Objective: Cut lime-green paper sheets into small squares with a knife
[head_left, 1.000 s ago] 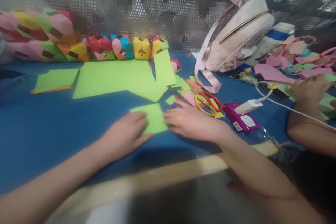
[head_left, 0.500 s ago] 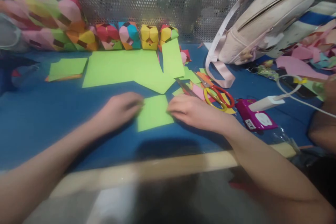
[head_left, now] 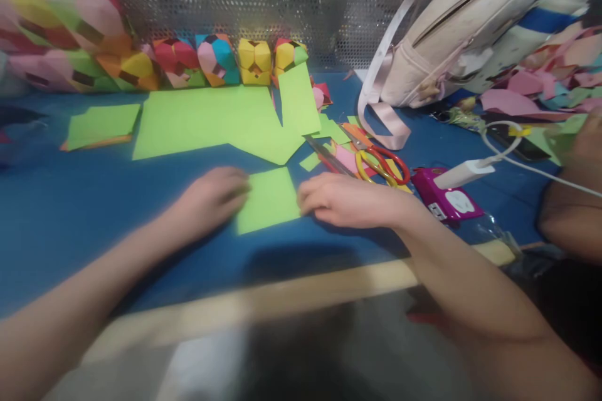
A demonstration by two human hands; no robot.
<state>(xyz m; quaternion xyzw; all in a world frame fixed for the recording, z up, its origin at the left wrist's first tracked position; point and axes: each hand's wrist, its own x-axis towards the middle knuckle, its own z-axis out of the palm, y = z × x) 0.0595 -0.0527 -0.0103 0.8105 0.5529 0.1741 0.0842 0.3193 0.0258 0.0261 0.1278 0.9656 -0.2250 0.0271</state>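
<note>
The left hand touches the flat, light-green paper square on its left edge; the right hand, its right. Both are curled; I can't tell if they pinch.

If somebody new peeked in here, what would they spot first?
Probably the small bright-green paper square between the left hand and the right hand, on the blue tabletop. At the back left, colourful folded-paper shapes line up before the grey perforated screen. Right of those shapes, a big, pale fabric backpack stands tilted.
</note>
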